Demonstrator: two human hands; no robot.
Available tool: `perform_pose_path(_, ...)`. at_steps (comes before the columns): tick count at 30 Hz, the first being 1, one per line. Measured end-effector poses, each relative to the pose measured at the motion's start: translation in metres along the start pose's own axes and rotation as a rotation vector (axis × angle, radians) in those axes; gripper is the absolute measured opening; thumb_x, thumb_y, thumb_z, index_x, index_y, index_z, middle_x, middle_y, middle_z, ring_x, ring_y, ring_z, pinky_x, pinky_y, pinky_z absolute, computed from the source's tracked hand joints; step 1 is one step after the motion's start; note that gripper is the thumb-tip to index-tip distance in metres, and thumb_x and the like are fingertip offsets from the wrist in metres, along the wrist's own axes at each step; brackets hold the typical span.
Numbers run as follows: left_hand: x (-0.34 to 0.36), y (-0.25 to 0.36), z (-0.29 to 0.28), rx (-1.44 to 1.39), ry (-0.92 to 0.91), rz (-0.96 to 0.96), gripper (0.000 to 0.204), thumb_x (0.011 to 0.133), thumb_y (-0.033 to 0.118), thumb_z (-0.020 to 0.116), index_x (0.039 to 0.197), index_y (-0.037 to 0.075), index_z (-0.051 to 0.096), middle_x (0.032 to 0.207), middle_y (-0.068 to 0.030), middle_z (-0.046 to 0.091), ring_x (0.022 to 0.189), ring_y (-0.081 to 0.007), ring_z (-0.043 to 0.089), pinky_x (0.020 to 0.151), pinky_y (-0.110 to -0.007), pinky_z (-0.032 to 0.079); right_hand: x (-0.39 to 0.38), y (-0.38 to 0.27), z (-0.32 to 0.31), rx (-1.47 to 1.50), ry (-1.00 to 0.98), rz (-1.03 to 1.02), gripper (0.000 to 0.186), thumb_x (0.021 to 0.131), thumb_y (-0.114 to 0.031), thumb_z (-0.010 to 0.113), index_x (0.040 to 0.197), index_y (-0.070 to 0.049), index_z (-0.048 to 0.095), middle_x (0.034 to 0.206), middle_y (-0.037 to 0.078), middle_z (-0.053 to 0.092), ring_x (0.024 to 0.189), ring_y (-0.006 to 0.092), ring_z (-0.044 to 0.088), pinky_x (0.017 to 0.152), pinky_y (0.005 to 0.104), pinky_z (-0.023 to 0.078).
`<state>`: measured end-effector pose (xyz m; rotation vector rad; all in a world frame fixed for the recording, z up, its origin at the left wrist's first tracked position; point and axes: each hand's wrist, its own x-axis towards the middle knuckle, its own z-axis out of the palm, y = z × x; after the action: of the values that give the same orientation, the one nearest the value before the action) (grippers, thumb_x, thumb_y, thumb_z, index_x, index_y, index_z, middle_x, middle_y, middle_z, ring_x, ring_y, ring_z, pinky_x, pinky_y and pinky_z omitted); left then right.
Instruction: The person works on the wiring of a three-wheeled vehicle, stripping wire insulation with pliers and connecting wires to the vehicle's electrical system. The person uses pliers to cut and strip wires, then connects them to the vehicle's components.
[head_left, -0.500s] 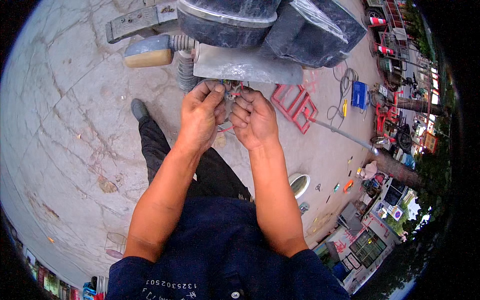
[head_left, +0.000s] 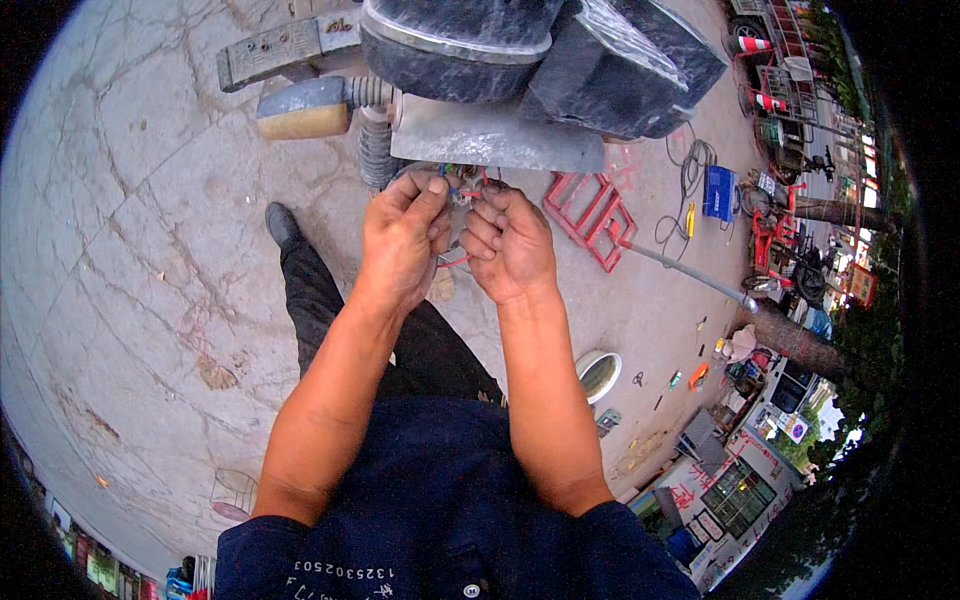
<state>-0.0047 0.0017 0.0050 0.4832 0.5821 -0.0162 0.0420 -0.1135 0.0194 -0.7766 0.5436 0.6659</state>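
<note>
Both hands, left hand point(head_left: 405, 240) and right hand point(head_left: 510, 245), pinch the coloured wire bundle point(head_left: 462, 185) at 12 o'clock under the scooter point(head_left: 540, 60); thin strands could slip or snap if tugged.

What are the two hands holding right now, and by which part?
Both the left hand and right hand pinch a bundle of coloured wires near its loose ends, under the vehicle's metal panel.

Cracked stone pavement point(head_left: 130, 250) all around me. A red metal frame point(head_left: 590, 215) lies flat off to my right, with a blue box point(head_left: 717, 192) and a loop of cable point(head_left: 690, 160) further out. White round bowl point(head_left: 598, 375) sits near my leg, small tools point(head_left: 690, 378) scattered beyond it.
</note>
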Motion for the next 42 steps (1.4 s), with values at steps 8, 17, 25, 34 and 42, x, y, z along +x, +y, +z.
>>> perform_pose_path(8,-0.003,0.005,-0.005,0.306,-0.005,0.035,0.014,0.093,0.015,0.062,0.097,0.002,0.063,0.073,0.0026,0.053,0.059,-0.0028,0.041,0.049,-0.02,0.031,-0.008,-0.003,0.002,-0.096,0.02,-0.064,0.012,0.09,-0.012,0.057,0.093,-0.002,0.06,0.063,-0.005,0.046,0.045,0.0019,0.034,0.038,0.0186,0.025)
perform_pose_path(17,0.005,-0.003,-0.015,0.707,-0.136,0.376,0.018,0.086,0.009,0.067,0.102,0.001,0.063,0.074,0.003,0.055,0.063,-0.0041,0.047,0.054,-0.021,0.037,-0.012,-0.011,0.017,-0.537,0.055,-0.201,0.013,0.088,-0.013,0.066,0.095,-0.001,0.067,0.067,-0.005,0.055,0.05,0.0025,0.037,0.044,0.0199,0.025)
perform_pose_path(25,0.011,0.002,-0.013,0.943,-0.148,0.395,0.016,0.084,0.008,0.07,0.095,-0.001,0.065,0.079,-0.0017,0.059,0.07,-0.0071,0.052,0.059,-0.024,0.042,0.0,-0.016,0.017,-0.357,0.072,-0.175,0.008,0.087,-0.005,0.062,0.094,-0.002,0.061,0.074,-0.001,0.056,0.048,0.0034,0.036,0.042,0.0197,0.026)
perform_pose_path(34,0.013,0.014,-0.012,0.992,-0.25,0.371,0.016,0.087,0.01,0.067,0.095,-0.003,0.065,0.084,-0.0063,0.062,0.079,-0.0115,0.056,0.068,-0.028,0.045,0.004,-0.013,0.013,-0.341,0.016,-0.219,0.006,0.084,-0.008,0.068,0.084,-0.004,0.063,0.07,-0.001,0.057,0.05,0.0054,0.041,0.044,0.0224,0.026)
perform_pose_path(42,0.013,-0.002,-0.027,0.892,-0.178,0.489,0.021,0.089,0.013,0.065,0.104,-0.002,0.063,0.079,-0.001,0.058,0.07,-0.0083,0.051,0.06,-0.025,0.042,0.001,-0.016,0.02,-0.53,0.042,-0.263,0.006,0.087,-0.008,0.065,0.087,-0.002,0.064,0.068,-0.003,0.055,0.054,0.0048,0.043,0.048,0.0237,0.032)
